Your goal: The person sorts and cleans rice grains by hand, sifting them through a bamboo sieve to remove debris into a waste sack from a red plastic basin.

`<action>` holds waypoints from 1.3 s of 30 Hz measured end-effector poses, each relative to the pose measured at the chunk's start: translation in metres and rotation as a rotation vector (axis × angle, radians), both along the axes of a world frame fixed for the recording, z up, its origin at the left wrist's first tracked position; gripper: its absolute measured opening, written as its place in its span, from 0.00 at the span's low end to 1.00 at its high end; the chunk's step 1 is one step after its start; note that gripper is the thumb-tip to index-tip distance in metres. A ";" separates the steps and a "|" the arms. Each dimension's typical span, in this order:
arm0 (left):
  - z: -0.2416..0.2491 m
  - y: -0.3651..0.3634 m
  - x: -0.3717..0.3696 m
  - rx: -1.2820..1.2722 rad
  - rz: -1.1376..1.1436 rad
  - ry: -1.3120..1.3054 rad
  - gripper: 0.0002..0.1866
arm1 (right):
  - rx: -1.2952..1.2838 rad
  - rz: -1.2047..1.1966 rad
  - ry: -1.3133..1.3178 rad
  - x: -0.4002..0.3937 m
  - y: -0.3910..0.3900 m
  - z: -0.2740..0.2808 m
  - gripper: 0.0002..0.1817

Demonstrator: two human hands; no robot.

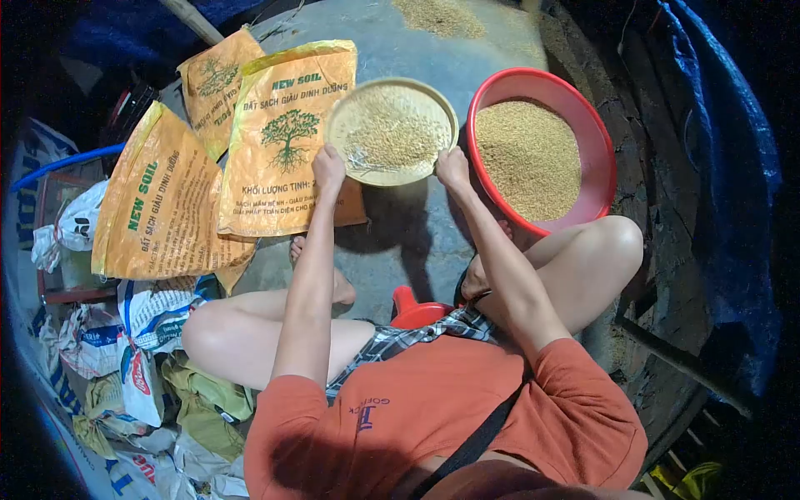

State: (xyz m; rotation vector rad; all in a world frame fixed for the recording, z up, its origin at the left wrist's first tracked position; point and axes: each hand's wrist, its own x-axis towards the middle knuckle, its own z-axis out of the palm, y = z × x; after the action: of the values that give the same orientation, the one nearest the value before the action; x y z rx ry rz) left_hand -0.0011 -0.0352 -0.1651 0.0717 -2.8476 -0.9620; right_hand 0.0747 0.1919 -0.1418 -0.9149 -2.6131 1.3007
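Both hands hold a round, shallow sieve [335, 127] up in front of me, one at each side of its rim. A layer of grain [392, 137] lies in it, gathered mostly toward the middle and near side. My left hand [329, 167] is closed on the near left rim. On the near right rim, my right hand [452, 167] grips with fingers wrapped round. Just right of the sieve stands a red plastic basin [593, 137], with a heap of golden grain [529, 158] inside. The sieve's underside is hidden.
Orange printed sacks [287, 142] lie on the left, partly behind the sieve. More grain [440, 17] is spread on the floor at the back. A red plastic object [417, 312] sits between my legs. Crumpled bags [200, 400] pile up at lower left; blue tarpaulin [733, 167] hangs on the right.
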 end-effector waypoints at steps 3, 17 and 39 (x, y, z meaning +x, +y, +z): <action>0.057 0.013 -0.001 0.280 -0.008 0.305 0.18 | 0.046 -0.003 0.183 -0.005 -0.004 0.030 0.16; -0.023 0.000 0.003 -0.020 -0.012 -0.055 0.19 | 0.009 -0.025 -0.111 0.008 0.003 -0.012 0.18; 0.016 0.006 -0.006 0.001 0.000 0.039 0.19 | 0.015 -0.088 -0.015 0.006 -0.006 -0.002 0.19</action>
State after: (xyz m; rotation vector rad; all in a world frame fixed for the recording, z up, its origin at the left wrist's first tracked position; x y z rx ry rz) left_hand -0.0070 -0.0289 -0.1491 0.0533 -2.8122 -0.9538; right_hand 0.0808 0.1858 -0.1434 -1.0287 -2.5574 1.2568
